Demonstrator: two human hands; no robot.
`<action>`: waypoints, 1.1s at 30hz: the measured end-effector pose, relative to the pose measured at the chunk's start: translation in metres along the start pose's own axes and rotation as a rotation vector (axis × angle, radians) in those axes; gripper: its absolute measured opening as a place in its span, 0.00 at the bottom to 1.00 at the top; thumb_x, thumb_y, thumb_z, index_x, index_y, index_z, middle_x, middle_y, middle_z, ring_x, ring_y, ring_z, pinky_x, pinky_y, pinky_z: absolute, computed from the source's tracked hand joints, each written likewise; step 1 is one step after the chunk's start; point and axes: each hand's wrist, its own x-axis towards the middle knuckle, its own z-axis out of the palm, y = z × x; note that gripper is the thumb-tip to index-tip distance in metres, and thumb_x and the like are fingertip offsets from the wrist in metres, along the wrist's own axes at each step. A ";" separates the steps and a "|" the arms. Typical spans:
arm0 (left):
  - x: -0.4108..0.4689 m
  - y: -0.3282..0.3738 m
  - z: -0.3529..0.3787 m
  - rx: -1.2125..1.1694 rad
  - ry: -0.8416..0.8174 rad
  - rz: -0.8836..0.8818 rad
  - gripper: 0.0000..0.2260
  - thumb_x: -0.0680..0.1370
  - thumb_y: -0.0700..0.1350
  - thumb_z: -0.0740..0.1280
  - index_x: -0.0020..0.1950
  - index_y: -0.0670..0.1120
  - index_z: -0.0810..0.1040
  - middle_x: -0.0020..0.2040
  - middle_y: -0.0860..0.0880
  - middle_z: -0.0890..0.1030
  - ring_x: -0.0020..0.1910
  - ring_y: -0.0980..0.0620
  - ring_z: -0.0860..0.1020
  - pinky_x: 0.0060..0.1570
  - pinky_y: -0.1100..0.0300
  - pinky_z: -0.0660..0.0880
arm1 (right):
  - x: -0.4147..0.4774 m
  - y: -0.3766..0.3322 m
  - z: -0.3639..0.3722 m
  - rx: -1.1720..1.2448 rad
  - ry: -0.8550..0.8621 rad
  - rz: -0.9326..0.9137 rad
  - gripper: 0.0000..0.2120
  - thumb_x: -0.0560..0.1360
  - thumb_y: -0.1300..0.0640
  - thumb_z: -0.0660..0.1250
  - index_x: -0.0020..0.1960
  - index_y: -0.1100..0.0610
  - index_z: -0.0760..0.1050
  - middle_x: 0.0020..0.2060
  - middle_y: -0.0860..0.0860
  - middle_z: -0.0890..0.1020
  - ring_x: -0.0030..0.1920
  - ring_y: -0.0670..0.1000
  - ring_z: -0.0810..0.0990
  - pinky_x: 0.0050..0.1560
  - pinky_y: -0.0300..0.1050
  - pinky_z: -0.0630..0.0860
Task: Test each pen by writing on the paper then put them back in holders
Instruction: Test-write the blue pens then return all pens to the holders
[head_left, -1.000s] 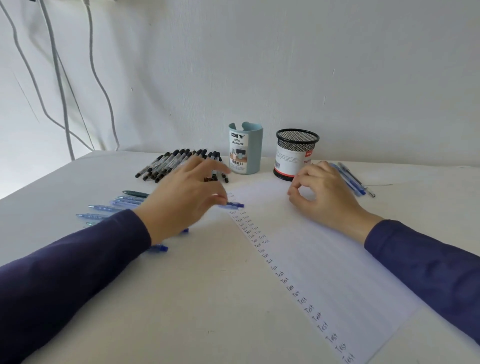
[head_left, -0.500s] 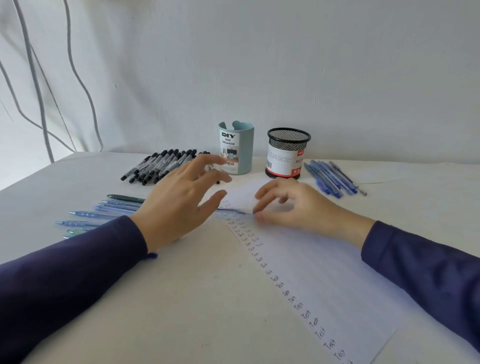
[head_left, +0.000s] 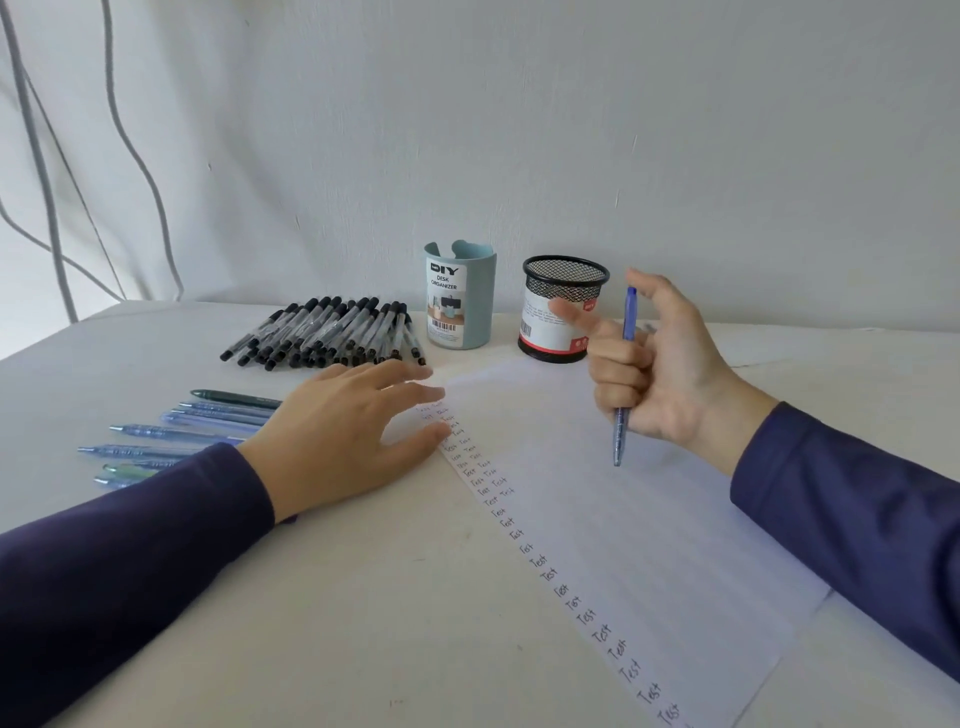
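My right hand (head_left: 660, 374) grips a blue pen (head_left: 622, 415) upright above the paper (head_left: 649, 493), tip down, thumb near its top end. My left hand (head_left: 348, 436) rests flat on the table with straight fingers touching the paper's upper left corner. The paper carries columns of the word "Test". Behind it stand a light blue desk organizer holder (head_left: 460, 296) and a black mesh holder (head_left: 563, 309); neither shows any pens inside.
Several black-capped pens (head_left: 327, 332) lie in a pile at the back left. A row of several blue pens and a green one (head_left: 208, 421) lies left of my left hand. The white table (head_left: 363, 623) ends at a wall; cables hang at the far left.
My right hand has come off the paper's top corner and lifted up, now holding a blue pen upright. My left hand has flattened onto the paper's corner.
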 end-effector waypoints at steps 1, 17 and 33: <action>0.000 0.000 -0.001 -0.007 -0.040 -0.016 0.29 0.74 0.70 0.47 0.66 0.61 0.76 0.69 0.60 0.73 0.62 0.56 0.76 0.61 0.60 0.68 | 0.000 0.001 0.000 0.025 -0.002 0.001 0.26 0.76 0.39 0.53 0.51 0.57 0.81 0.18 0.45 0.55 0.23 0.46 0.47 0.20 0.36 0.48; 0.002 0.003 -0.005 -0.112 -0.218 -0.102 0.38 0.67 0.76 0.42 0.70 0.64 0.70 0.70 0.67 0.69 0.67 0.62 0.70 0.65 0.62 0.66 | -0.008 0.010 0.019 -0.296 -0.095 0.056 0.25 0.82 0.49 0.48 0.61 0.62 0.78 0.26 0.54 0.75 0.28 0.54 0.77 0.29 0.41 0.75; 0.001 0.001 -0.004 -0.085 -0.249 -0.120 0.34 0.70 0.74 0.45 0.71 0.64 0.69 0.72 0.65 0.68 0.67 0.57 0.72 0.65 0.59 0.68 | -0.026 0.062 0.027 -0.922 0.019 -0.315 0.15 0.75 0.46 0.69 0.37 0.57 0.75 0.27 0.50 0.79 0.28 0.46 0.70 0.29 0.35 0.67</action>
